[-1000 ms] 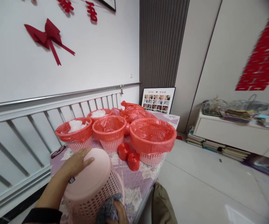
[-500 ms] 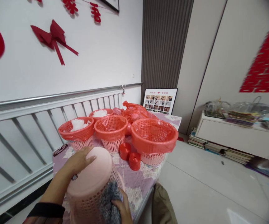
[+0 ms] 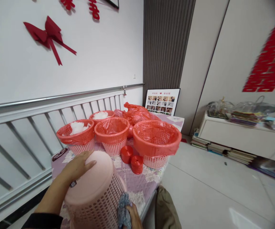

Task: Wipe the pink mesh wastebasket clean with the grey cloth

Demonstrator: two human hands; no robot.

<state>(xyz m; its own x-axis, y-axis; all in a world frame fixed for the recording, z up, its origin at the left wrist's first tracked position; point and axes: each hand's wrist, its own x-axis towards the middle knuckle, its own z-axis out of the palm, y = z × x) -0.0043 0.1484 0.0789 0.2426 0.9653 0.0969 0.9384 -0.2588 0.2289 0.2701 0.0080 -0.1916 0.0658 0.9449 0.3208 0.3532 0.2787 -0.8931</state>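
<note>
A pink plastic basket (image 3: 96, 194) with perforated sides is upside down at the near end of the table. My left hand (image 3: 79, 167) lies on its upturned base with fingers extended. Low on the basket's right side, my right hand (image 3: 134, 216) grips a grey-blue fluffy cloth (image 3: 124, 208) against the wall near the rim. Beyond the basket stand two rolls of red plastic bags (image 3: 137, 164). Upright pink baskets with red liners, such as the large one (image 3: 157, 140) and the middle one (image 3: 112, 132), stand around them. White stuff (image 3: 79, 127) fills the left one.
A purple floral cloth (image 3: 139, 181) covers the table. Glasses (image 3: 59, 154) lie at its left edge by the white radiator (image 3: 36, 140). A red plastic bag (image 3: 138, 113) sits behind the baskets, with a photo board (image 3: 162, 101) beyond. A low white cabinet (image 3: 237, 132) stands right.
My right hand has slid the cloth right and downward along the basket's side toward its rim. My left hand stays on the base. The view has shifted slightly.
</note>
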